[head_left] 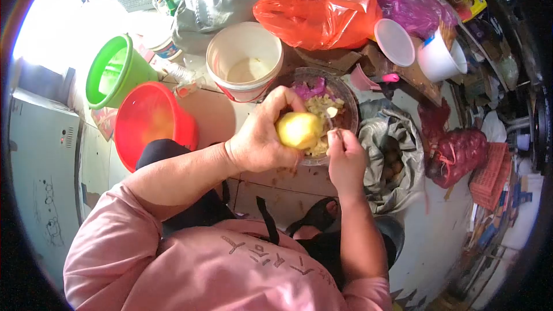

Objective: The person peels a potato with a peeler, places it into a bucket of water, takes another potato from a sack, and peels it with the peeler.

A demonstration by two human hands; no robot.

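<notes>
My left hand (pixel 264 132) is wrapped round a peeled yellow potato (pixel 299 130), over the near side of a round basin (pixel 352 95). Close by on the right, my right hand (pixel 347 158) pinches a small tool (pixel 330 122) with a thin shiny end. Its handle is mostly hidden by the fingers, so its exact kind is unclear. Pale peelings (pixel 320 107) lie in the basin, with a piece of purple plastic at the back. Brown, unpeeled potatoes (pixel 391 160) show in the mouth of a grey sack (pixel 408 179), just right of my right hand.
A white bucket (pixel 245 52) stands behind the basin. To the left are a red tub (pixel 151 121) and a green bucket (pixel 115 72). An orange plastic bag (pixel 317 8) fills the back. A red mesh sack (pixel 458 155) and a red basket (pixel 489 175) are at right.
</notes>
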